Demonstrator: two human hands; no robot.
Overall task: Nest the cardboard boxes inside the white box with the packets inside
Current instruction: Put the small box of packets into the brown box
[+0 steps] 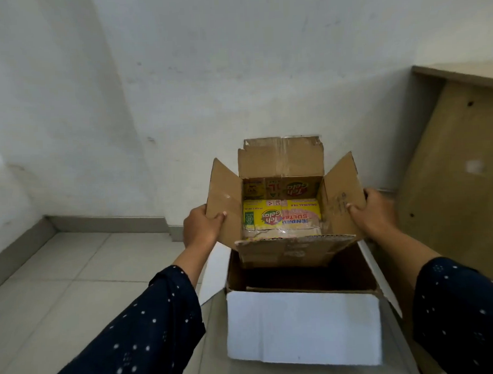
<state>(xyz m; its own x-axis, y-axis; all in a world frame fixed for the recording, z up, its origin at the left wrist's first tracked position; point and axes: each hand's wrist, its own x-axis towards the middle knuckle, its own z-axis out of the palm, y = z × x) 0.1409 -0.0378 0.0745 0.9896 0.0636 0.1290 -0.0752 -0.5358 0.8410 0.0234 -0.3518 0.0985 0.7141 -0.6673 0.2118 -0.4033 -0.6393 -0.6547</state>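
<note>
One brown corrugated cardboard box [295, 253], its four flaps stood open, is held in the air just above the mouth of the large white-faced carton [303, 324], whose dark brown interior lies open beneath it. Yellow printed packets [280, 218] are packed flat inside the held box, wrapped in what looks like glossy film, with a printed carton wall seen behind them. The box appears tipped slightly toward the camera, probably so that its base can be lined up with the opening below.

The left side flap is pinched by the left hand [202, 227], thumb on the inner face and fingers hidden behind. The right flap is clamped in the same way by the right hand [372, 210]. The flaps are likely used as handles so that nothing is trapped between the two boxes during lowering. Creased, torn edges are seen on the far flap, and the stiff board is judged to flex under the load.

Dark dotted sleeves [149, 330] are worn on both arms. Pale glossy floor tiles [61, 277], a grey skirting strip [101, 221], a matt white wall [236, 75] and a leaning light wooden panel [448, 165] are seen around.
</note>
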